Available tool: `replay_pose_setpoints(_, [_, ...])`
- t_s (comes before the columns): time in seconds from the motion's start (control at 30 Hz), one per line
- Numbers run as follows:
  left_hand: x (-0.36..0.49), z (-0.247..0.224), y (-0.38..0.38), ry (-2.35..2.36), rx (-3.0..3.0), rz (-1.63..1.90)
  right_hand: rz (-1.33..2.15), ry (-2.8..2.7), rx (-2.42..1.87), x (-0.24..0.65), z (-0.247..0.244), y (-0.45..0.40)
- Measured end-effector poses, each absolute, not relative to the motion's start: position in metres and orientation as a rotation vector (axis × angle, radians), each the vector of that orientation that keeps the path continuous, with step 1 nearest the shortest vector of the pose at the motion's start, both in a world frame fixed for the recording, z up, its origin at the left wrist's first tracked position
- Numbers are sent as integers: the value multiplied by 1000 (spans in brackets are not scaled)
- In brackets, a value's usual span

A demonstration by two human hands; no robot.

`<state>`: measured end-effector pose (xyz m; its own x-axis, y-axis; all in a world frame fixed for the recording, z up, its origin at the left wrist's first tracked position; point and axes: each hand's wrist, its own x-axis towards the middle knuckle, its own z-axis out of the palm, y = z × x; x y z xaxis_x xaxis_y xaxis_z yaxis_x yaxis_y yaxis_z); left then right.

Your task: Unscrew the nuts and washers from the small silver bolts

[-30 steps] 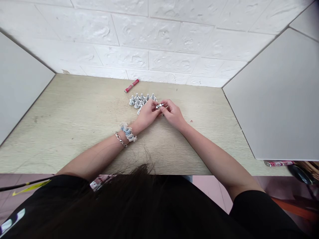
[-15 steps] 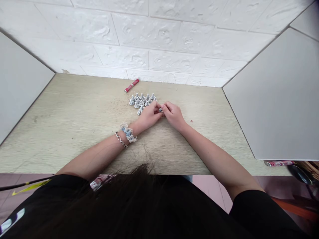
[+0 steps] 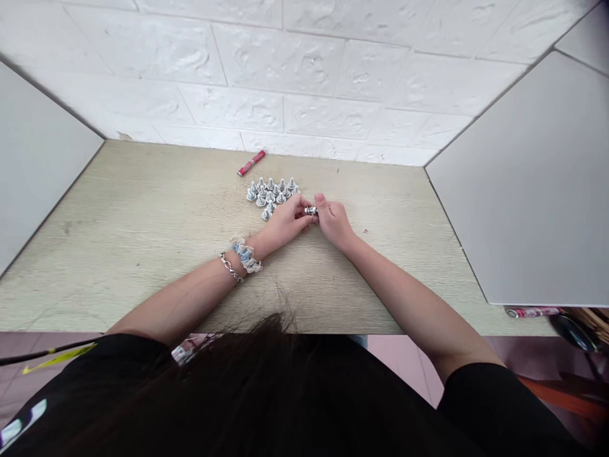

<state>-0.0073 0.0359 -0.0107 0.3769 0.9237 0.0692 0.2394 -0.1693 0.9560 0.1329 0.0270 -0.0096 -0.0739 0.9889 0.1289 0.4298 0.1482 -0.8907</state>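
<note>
Between my two hands is a small silver bolt (image 3: 311, 211) with what looks like a washer or nut on it, lying roughly level. My left hand (image 3: 288, 219) grips its left end with thumb and fingers. At its right end, the fingers of my right hand (image 3: 334, 223) are curled around the bolt, and the right thumb is raised off it. Just beyond my left hand stands a cluster of several silver bolts with washers (image 3: 270, 192), upright on their heads; my left hand covers part of that group.
A red tube-shaped stick (image 3: 251, 163) lies behind the bolts, near the white brick wall (image 3: 314, 114). White panels (image 3: 533, 190) flank the wooden table (image 3: 157, 222). Another red tube (image 3: 533, 312) and a dark rounded object (image 3: 575, 333) are at the right front edge.
My right thumb has lifted from the bolt and my right hand has shifted slightly right, so more of the bolt shows. My left hand has barely moved.
</note>
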Motion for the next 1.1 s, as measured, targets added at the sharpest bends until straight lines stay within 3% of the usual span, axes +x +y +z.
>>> replay_pose_setpoints(1.1, [-7,-1,34,1294,1711,977,878,-1600,-1190,132,-14,30])
